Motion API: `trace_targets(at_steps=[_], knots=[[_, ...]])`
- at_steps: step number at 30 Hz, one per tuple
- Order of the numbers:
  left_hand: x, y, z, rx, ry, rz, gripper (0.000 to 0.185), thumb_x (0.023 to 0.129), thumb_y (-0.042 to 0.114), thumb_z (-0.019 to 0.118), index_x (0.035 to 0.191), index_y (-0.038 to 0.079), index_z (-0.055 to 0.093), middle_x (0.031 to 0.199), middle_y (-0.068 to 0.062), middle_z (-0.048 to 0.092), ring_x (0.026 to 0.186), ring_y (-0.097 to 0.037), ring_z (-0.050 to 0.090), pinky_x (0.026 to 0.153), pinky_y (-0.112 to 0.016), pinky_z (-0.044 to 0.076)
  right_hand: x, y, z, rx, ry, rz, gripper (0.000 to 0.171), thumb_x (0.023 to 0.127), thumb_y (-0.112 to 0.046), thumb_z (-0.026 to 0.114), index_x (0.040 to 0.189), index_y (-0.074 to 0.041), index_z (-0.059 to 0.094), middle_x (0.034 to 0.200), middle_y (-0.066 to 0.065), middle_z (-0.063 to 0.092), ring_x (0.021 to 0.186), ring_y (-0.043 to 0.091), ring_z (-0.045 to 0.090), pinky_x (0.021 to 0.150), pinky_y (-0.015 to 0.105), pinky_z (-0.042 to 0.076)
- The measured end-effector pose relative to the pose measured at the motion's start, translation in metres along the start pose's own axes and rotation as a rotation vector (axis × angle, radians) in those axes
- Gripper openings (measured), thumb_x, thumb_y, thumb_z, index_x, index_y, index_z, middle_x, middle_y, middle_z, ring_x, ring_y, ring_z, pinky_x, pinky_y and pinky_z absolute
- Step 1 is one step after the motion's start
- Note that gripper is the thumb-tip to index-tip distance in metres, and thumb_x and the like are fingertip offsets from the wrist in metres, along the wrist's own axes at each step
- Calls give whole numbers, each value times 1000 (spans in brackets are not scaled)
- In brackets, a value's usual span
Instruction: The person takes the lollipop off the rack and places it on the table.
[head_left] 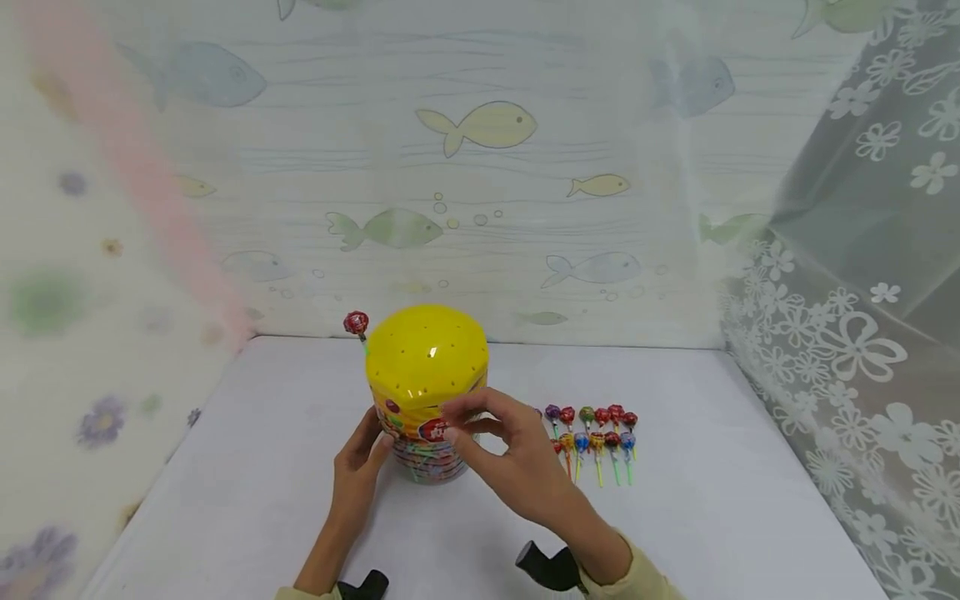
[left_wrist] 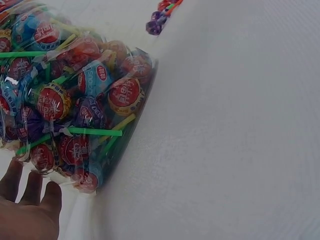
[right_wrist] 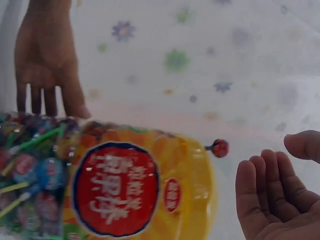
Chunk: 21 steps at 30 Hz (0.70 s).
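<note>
A clear plastic jar (left_wrist: 75, 105) packed with wrapped lollipops stands upright on the table. Its yellow lid (head_left: 427, 350) is dotted with small holes, and an orange label (right_wrist: 117, 187) wraps the upper body. One red lollipop (head_left: 356, 323) sticks out beside the lid at the far left; where its stick ends is hidden. My left hand (head_left: 358, 467) rests against the jar's left side with fingers extended. Near the lid's front right is my right hand (head_left: 517, 458), its fingers loosely bent around nothing; the right wrist view shows a gap between it and the lid.
Two rows of loose lollipops (head_left: 597, 442) lie on the white tabletop (head_left: 712, 517) to the right of the jar, partly behind my right hand. A fish-patterned curtain (head_left: 480, 183) hangs at the back, and a flowered lace sheet (head_left: 862, 350) borders the right side.
</note>
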<state>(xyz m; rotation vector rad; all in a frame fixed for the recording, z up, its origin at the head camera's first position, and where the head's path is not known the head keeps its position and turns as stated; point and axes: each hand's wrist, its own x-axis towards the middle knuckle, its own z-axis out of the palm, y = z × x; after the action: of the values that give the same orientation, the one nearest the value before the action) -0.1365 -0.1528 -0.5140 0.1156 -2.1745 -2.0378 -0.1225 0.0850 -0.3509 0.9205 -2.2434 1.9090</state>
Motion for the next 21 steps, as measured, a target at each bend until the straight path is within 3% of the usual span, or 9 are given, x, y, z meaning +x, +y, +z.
trace_targets(at_steps=[5,11,16,21], knots=[[0,1,1,-17,-2,-4,60,107,23,54,161,13,30,162,-8,39,150,-25,36,104,-7,39,34,-30,0,-34,-119,-90,20,96,-5,68,116,-5,67,113,5,69,102,15,65,90,35,61],[-1,3,-1,-11,-7,-19,60,107,25,54,161,14,30,162,-9,39,150,-27,35,103,-6,38,89,-51,-10,-165,-277,-137,21,95,-6,68,115,-1,67,111,10,70,96,11,64,87,25,59],[-1,3,0,-7,-4,-17,61,106,24,55,161,12,30,161,-9,40,150,-27,35,104,-5,37,129,-49,-15,-217,-362,-151,22,94,-4,69,115,0,68,112,11,71,97,15,65,87,24,59],[-1,3,0,-4,-4,-16,61,106,23,55,161,12,30,162,-9,39,150,-27,35,104,-6,37,155,-34,-10,-265,-440,-45,32,92,-4,71,123,1,65,116,10,69,103,17,65,91,22,58]])
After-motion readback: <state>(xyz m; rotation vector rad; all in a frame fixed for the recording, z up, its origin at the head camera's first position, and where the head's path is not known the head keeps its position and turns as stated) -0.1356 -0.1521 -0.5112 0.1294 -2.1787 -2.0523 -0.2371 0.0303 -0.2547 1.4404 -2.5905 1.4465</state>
